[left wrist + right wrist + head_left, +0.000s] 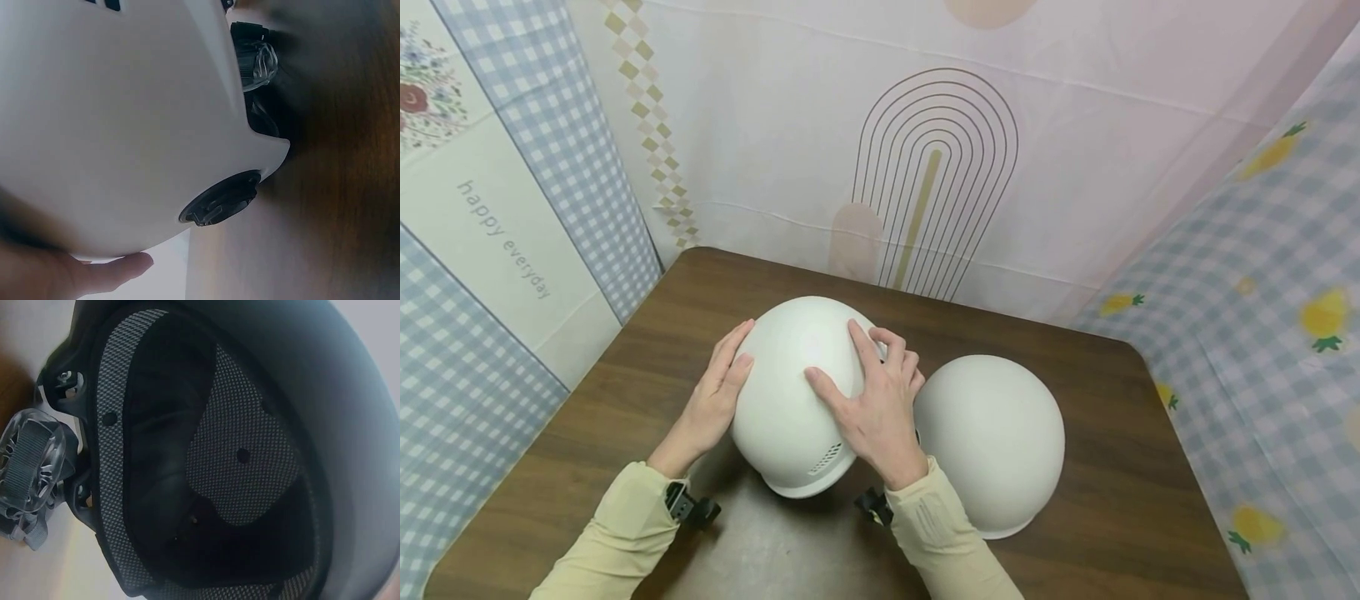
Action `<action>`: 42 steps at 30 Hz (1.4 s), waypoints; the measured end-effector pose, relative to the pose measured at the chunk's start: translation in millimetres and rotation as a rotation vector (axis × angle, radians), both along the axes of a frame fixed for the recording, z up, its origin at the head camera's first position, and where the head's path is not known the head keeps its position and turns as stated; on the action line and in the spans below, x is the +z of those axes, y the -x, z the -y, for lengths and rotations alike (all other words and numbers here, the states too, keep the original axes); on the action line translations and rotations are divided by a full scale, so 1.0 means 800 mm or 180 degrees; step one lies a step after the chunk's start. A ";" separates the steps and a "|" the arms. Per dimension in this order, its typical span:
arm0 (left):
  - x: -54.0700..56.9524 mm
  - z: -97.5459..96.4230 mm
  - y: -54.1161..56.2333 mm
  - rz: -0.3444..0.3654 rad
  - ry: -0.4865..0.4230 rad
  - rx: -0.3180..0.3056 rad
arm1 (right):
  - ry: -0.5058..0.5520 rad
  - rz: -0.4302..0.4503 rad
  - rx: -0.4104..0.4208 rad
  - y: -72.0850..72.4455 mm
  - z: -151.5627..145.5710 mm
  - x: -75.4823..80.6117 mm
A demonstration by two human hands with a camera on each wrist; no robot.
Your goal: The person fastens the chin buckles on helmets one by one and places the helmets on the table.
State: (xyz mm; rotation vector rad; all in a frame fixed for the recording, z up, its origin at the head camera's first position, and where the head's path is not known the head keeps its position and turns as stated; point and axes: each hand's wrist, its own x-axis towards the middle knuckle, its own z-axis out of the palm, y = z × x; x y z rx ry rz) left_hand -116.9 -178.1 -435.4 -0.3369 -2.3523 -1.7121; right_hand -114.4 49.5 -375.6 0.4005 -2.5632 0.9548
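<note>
A white helmet is tilted between both hands over the near middle of the table. My left hand lays nearly straight fingers along its left side. Over its upper right side my right hand spreads, index finger and thumb on the shell, the other fingers bent at the edge. In the left wrist view the shell carries a black round side fitting, with a clear-covered strap piece at the rim. The right wrist view looks into a black padded lining with mesh patches and a strap in clear plastic.
A second white helmet sits dome up on the brown wooden table, right beside my right wrist. Patterned cloth hangs behind the table and on both sides.
</note>
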 end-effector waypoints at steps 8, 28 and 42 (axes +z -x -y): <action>-0.001 0.001 -0.002 0.0051 -0.0061 0.0002 | -0.0008 -0.0054 0.0041 0.001 0.000 0.001; -0.002 0.003 -0.008 0.0178 -0.0216 0.0030 | 0.0081 -0.0051 0.0187 0.000 -0.001 0.003; -0.004 0.002 -0.008 0.0113 -0.0190 0.0040 | 0.0465 0.0279 0.0096 -0.004 -0.007 0.001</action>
